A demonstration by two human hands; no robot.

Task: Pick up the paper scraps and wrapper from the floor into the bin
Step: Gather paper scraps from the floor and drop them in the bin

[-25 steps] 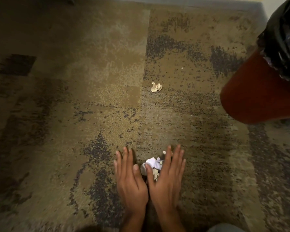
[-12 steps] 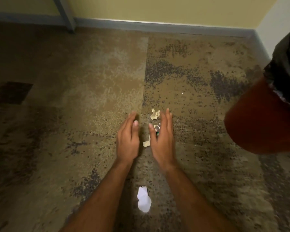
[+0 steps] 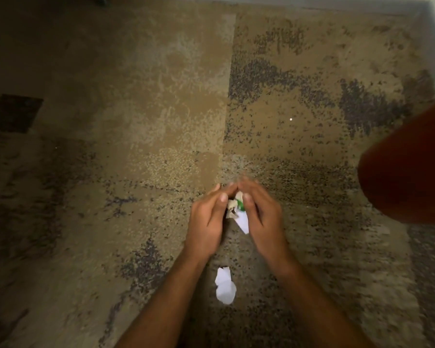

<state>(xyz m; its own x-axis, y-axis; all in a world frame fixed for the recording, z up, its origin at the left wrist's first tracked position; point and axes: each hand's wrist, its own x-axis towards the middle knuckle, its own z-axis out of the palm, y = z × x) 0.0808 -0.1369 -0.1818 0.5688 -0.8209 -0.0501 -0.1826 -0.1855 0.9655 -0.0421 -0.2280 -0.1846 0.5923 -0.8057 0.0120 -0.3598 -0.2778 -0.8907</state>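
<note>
My left hand and my right hand are cupped together just above the carpet, fingertips touching. Between the palms sits a bunch of scraps: crumpled tan paper, a bit of green wrapper and a white piece hanging down. One white paper scrap lies loose on the floor between my forearms. The red bin stands at the right edge; only its side shows.
Mottled brown and dark carpet covers the floor. A grey baseboard runs along the far wall, meeting a white wall at the top right corner. A tiny white speck lies on the carpet farther out.
My hands pushed the scraps forward along the carpet, took in the far tan scrap and closed around the pile. One white scrap stayed behind between my arms.
</note>
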